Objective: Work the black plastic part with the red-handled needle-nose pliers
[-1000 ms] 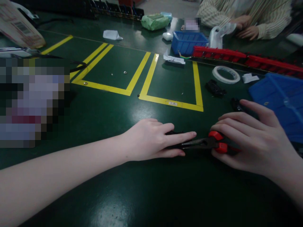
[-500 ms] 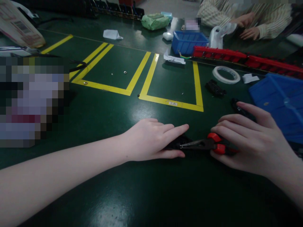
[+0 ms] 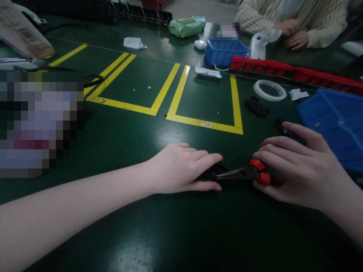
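Red-handled needle-nose pliers [image 3: 243, 173] are gripped in my right hand [image 3: 303, 172], their slim jaws pointing left. A dark stick-like thing [image 3: 284, 127] shows under that hand's raised index finger; I cannot tell whether it is held too. My left hand [image 3: 181, 170] is closed around a black part [image 3: 211, 172], mostly covered by the fingers. The plier tips meet this part between my left thumb and fingers. Both hands are low over the dark green table [image 3: 124, 223].
Ahead lie yellow tape outlines [image 3: 207, 124], a black piece [image 3: 257, 106] and a white tape roll [image 3: 270, 90]. Blue bins [image 3: 337, 124] and a red rack [image 3: 261, 65] stand right and behind. Across the table is a person in a striped sleeve [image 3: 329, 22].
My left index finger has curled in slightly toward the black part. The pliers hold nearly the same place. Across the table, the other person's hands have drawn closer together.
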{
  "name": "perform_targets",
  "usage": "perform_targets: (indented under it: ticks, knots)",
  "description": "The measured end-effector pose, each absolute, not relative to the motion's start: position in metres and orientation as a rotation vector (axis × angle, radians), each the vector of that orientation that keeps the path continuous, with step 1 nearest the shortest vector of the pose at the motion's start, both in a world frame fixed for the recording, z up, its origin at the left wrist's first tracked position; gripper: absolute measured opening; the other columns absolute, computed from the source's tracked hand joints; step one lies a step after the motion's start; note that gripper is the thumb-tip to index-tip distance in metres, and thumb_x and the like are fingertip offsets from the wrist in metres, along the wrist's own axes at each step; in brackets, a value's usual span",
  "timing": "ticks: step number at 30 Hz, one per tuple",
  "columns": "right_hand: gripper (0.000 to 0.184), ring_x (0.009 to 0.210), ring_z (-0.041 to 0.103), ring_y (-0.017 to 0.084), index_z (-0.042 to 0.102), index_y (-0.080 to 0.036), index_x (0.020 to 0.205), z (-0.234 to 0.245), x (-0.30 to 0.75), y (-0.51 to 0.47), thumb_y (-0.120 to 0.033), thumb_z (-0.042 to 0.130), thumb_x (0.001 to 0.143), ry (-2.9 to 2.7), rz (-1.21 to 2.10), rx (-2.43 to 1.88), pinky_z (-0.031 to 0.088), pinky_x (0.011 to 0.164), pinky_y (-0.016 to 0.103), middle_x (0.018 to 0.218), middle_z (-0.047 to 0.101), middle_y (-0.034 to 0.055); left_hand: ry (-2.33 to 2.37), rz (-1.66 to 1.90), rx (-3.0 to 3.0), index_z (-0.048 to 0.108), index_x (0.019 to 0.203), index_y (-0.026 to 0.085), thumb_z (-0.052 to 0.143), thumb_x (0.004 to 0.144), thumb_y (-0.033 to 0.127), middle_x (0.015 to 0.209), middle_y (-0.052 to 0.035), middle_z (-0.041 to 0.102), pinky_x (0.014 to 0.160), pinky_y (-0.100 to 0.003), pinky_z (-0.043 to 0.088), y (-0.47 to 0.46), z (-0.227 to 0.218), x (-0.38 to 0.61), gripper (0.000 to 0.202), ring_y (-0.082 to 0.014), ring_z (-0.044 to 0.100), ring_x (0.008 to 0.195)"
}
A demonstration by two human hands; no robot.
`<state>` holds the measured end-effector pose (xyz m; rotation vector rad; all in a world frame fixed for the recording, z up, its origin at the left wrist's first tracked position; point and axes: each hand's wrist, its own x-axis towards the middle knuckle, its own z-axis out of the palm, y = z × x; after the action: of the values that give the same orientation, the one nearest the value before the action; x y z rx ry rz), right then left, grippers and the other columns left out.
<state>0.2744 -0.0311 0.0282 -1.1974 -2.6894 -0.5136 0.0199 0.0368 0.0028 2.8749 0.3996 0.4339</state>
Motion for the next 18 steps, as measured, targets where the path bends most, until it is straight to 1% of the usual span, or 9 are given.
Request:
perform_targets:
  ticks: [6,12,18]
  knots:
    - [0.010,0.080,0.064,0.027,0.058,-0.019,0.079,0.0247,0.2725,-0.0325,-0.027,0.051,0.080,-2.680,-0.494,-1.211,0.038,0.102,0.056,0.075,0.065,0.0086,0.424,0.386,2.849,0.056,0.117,0.011,0.058,0.088,0.051,0.095,-0.0032,0.073,0.063,-0.028,0.050,0.0363,0.0041,0.0209,0.049,-0.0163,0.067,0.070]
    - [0.013,0.077,0.063,0.022,0.058,-0.020,0.077,0.0190,0.2709,-0.0330,-0.030,0.050,0.081,-2.651,-0.487,-1.209,0.039,0.103,0.052,0.073,0.065,0.0052,0.432,0.375,2.840,0.056,0.114,0.013,0.059,0.088,0.051,0.094,-0.0023,0.072,0.061,-0.028,0.048,0.0359,0.0035,0.0202,0.047,-0.0162,0.067,0.069]
    - [0.016,0.080,0.062,0.022,0.059,-0.020,0.076,0.0229,0.2740,-0.0307,-0.030,0.048,0.082,-2.682,-0.552,-1.214,0.040,0.102,0.052,0.075,0.065,0.0054,0.407,0.379,2.829,0.057,0.113,0.012,0.059,0.087,0.051,0.095,-0.0027,0.072,0.062,-0.029,0.049,0.0368,0.0045,0.0208,0.047,-0.0171,0.067,0.070]
